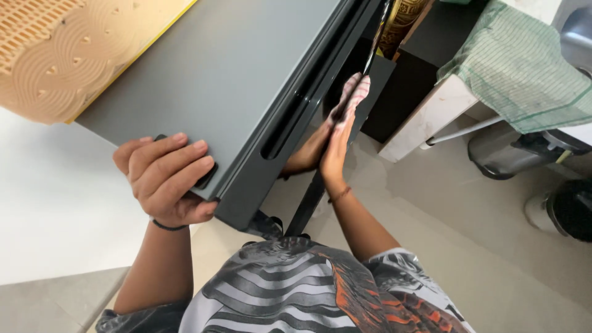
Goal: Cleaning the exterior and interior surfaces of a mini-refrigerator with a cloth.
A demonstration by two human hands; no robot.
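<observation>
Grey flat panel (228,80), looks like a drawer front or appliance top, long axis running diagonally from lower centre up to top right; its near corner points down toward the person's torso. Matte smooth grey face, darker thick side edge with a long recessed slot (287,126) running along that same diagonal. Left hand (166,179) is clamped on the near lower corner of the panel, fingers curled over the top face, thumb under the edge; a dark band sits on that wrist. Right hand (342,139) is flat and open, fingers together and straight, palm pressed against a glossy black vertical surface (354,68) just beside the panel's slotted edge; the hand's reflection shows in the gloss. Thin bracelet on the right wrist. Panel sits over the white table (55,203) at left, its corner overhanging the table edge. On top of it at upper left, an orange-tan ribbed mat (68,49) with swirl texture and small holes, yellow edge beneath. Open room: pale tiled floor (481,246) at right and below. Green checked cloth (524,68) draped over a white counter edge at upper right, steel bin (512,154) below it.
</observation>
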